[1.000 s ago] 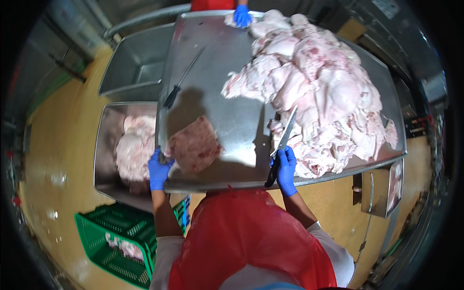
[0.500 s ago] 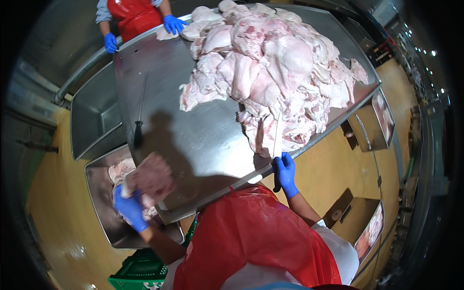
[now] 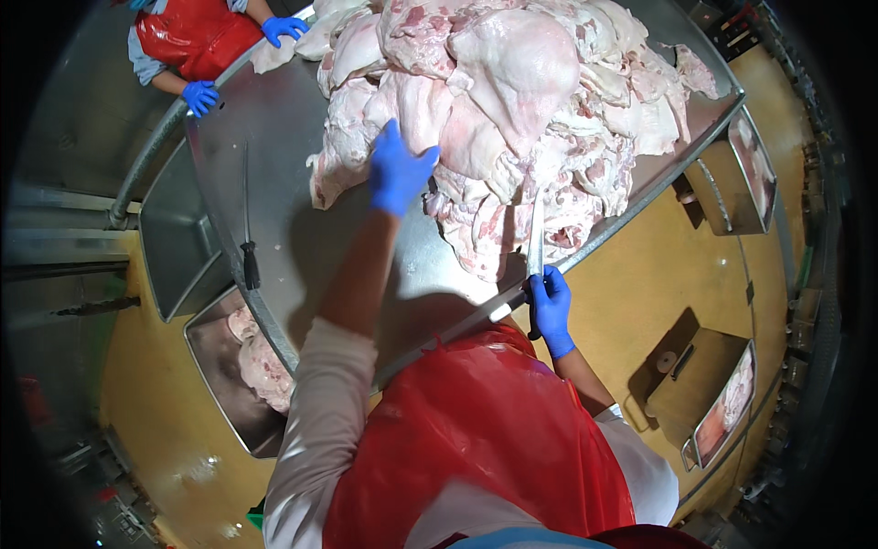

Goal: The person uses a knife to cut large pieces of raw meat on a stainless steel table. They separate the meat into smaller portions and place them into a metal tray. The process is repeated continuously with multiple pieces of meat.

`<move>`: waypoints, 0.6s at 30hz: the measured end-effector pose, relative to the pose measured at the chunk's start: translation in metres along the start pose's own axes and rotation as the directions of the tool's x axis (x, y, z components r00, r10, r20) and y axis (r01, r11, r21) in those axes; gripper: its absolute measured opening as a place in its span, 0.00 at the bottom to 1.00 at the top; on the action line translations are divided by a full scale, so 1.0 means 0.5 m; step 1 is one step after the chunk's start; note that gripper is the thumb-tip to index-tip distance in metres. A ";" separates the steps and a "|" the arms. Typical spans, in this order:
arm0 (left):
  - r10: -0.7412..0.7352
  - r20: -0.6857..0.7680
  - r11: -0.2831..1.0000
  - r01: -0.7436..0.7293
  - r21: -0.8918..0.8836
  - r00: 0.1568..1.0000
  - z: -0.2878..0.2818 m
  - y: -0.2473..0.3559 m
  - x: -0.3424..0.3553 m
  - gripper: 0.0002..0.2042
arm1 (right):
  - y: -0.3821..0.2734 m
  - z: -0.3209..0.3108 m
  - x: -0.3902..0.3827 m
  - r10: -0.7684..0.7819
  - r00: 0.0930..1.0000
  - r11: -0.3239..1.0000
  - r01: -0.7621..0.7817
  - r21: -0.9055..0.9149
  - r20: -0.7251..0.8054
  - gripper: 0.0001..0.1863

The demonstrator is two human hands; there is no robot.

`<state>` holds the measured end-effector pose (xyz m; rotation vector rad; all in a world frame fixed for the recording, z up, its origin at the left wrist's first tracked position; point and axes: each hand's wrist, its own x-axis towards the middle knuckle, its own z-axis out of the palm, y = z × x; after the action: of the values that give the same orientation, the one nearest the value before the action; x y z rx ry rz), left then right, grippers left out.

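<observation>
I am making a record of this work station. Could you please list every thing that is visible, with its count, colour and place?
meat pile: one, pale pink and white, far half of the table.
steel table: one, grey, centre.
spare knife: one, dark handle, lying on the table at the left.
steel tray with meat: one, grey, below the table's left edge.
empty steel tray: one, grey, left of the table.
side bins: two, steel, on the right, holding pink meat.
co-worker: one, red apron, blue gloves, far left corner.
floor: yellow.
red apron: one, worn by the person.
left hand: blue glove, touching the meat pile.
right hand: blue glove, grip closed on a knife at the near edge.
</observation>
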<state>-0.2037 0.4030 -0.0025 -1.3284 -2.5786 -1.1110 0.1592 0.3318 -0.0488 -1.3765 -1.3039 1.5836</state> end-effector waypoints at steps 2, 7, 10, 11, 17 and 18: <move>-0.060 0.006 0.982 0.058 0.177 0.998 0.051 0.040 0.053 0.26 | 0.002 -0.009 0.009 -0.011 1.000 1.000 0.011 -0.015 0.025 0.06; 0.309 -0.106 0.948 -0.297 0.119 0.945 0.064 -0.106 0.110 0.16 | 0.015 -0.029 0.029 0.019 1.000 0.997 -0.020 0.078 0.007 0.06; 0.027 0.379 0.906 0.138 -0.400 0.925 -0.046 -0.079 0.105 0.09 | 0.013 -0.040 0.037 0.019 1.000 0.995 -0.019 0.103 0.001 0.06; -0.102 0.661 0.707 0.522 -0.477 0.743 -0.090 -0.062 0.088 0.12 | 0.012 -0.043 0.039 0.006 1.000 0.996 -0.006 0.086 0.003 0.06; -0.192 0.872 0.032 0.891 -0.452 0.450 -0.205 -0.172 -0.164 0.26 | -0.043 0.002 0.068 -0.035 0.992 0.998 0.030 0.046 0.119 0.05; -0.198 0.827 0.283 0.839 -0.465 0.526 -0.185 -0.314 -0.239 0.23 | -0.054 0.016 0.071 -0.060 0.979 0.998 0.056 0.024 0.197 0.05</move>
<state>-0.2667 0.2041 -0.0646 -0.7914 -3.2515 -2.8859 0.1400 0.3703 -0.0346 -1.1828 -1.4281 1.7226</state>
